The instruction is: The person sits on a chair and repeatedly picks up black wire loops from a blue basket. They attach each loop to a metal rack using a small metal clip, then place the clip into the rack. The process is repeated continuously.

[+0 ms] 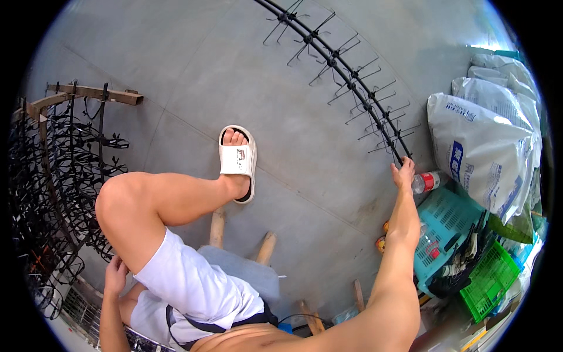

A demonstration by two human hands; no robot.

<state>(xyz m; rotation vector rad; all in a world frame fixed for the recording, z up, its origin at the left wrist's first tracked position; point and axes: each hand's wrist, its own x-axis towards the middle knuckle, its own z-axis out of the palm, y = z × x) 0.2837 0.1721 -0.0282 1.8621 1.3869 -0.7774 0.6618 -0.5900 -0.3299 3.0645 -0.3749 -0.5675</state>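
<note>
A long black rack with wire hooks (353,87), made of paired dark rods with thin bent hooks along both sides, curves over the grey floor from the top to the right. My right hand (403,172), arm stretched out, closes on its near end. Close beside that hand lies a clear plastic bottle (426,182) with a red label. My left hand (115,276) is low on the left, beside my bent knee, its fingers curled; whatever may be in them is hidden. Left of it hang many similar black hooked racks (64,170).
A wooden frame (97,94) carries the hanging racks. White printed sacks (487,141) are piled at right, above a teal basket (443,214) and a green basket (489,281). Under my legs is a grey-topped stool (246,267). My foot in a white slide (238,158) stands mid-floor.
</note>
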